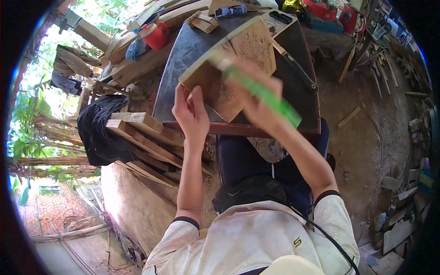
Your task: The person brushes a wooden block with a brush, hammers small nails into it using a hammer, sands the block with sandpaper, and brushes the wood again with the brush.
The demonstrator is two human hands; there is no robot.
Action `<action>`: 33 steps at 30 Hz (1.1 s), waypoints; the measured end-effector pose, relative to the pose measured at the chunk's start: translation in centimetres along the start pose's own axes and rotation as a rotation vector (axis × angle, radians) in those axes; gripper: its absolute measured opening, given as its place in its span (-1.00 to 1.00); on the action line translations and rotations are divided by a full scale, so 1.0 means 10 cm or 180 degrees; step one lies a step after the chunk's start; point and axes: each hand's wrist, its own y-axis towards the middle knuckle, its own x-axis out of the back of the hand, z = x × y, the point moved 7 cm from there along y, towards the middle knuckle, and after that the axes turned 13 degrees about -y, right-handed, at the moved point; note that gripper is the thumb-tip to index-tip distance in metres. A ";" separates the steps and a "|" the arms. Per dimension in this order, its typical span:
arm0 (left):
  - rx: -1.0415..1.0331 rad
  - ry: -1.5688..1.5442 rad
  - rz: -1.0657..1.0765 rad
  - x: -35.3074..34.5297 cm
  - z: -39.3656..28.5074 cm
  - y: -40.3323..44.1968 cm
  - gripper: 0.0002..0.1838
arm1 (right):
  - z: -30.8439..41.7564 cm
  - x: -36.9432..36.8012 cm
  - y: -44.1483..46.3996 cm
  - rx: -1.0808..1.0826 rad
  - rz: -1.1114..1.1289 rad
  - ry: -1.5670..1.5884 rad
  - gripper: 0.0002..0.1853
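Note:
A brown wooden board (254,43) with dark markings is held tilted above the dark table (176,59). My left hand (191,110) grips the board's lower left corner, thumb and fingers pressed on it. Over the board's lower right part, my right hand (256,94) is closed around a green-handled tool (286,110). Motion blurs the tool, and its head near the board's face cannot be made out. A knife with a dark green handle (300,73) lies on the table to the right of the board.
At the table's far side are a small wooden block (202,22), a phone (230,11) and a black object (280,17). A red container (155,35) stands to the left. Beams (146,142) with a black cloth (98,130) over them lie left of my legs.

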 end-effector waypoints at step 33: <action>0.0284 0.0153 -0.0025 0.14 0.05 -0.02 -0.67 | -0.97 0.13 -0.22 -0.1618 0.0286 -0.0069 -0.66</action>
